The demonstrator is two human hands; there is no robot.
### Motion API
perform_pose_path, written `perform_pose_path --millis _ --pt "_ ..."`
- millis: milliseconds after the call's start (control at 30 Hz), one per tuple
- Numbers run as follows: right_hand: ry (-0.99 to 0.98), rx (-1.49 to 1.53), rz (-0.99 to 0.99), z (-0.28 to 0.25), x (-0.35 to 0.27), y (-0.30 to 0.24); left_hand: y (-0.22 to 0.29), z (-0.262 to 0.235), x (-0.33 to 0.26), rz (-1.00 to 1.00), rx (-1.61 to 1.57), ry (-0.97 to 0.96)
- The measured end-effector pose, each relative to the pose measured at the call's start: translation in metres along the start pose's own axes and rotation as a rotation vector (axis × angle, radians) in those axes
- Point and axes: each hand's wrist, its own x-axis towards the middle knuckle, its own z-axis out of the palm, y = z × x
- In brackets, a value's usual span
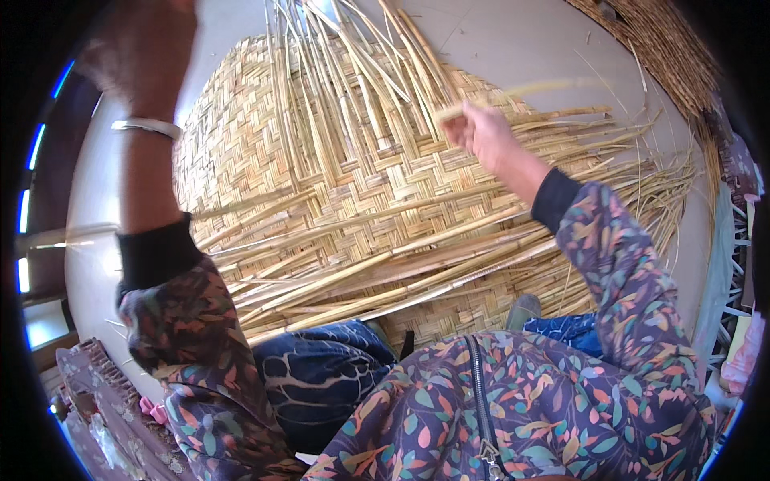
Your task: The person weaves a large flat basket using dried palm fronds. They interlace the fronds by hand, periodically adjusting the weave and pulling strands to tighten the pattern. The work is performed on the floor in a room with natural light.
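A large woven straw mat [265, 152] lies on the pale floor in front of me, its loose reed strips [361, 72] fanning out at the top and right. My right hand [481, 132] is closed on one pale reed strip [553, 85] that blurs out to the right above the mat. My left hand [140, 48] is raised high at the upper left, close to the camera and blurred; a silver bangle [148, 126] circles its wrist. Whether that hand holds anything is not visible.
A heap of darker dry reeds [666, 48] curves along the upper right edge. My knees in blue patterned cloth [321, 369] rest on the mat's near edge. Patterned fabric [96, 401] lies at the lower left, and a metal frame [734, 264] stands at the right.
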Motion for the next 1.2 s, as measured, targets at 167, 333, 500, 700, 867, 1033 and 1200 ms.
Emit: perform_pose_path --millis 167,333,500,700,867,1033,1200 --pt "0.478 0.109 0.243 -0.058 0.013 0.095 0.08 0.06 -0.126 0.419 -0.093 -0.773" --pt "0.609 0.082 0.393 -0.071 -0.002 0.15 0.115 0.039 -0.23 0.896 -0.511 -1.293" --pt "0.677 -0.028 0.373 -0.065 -0.002 0.158 0.128 0.052 -0.263 0.729 -0.61 -1.327" --pt "0.668 -0.059 0.233 -0.065 -0.006 0.162 0.137 0.065 -0.259 0.696 -0.621 -1.325" --pt "0.593 -0.084 0.274 -0.07 -0.011 0.163 0.147 0.07 -0.251 0.755 -0.535 -1.362" --pt "0.545 -0.047 0.263 -0.078 -0.005 0.176 0.145 0.074 -0.25 0.76 -0.506 -1.48" --pt "0.583 -0.019 0.195 -0.07 -0.01 0.159 0.137 0.066 -0.243 0.729 -0.534 -1.369"
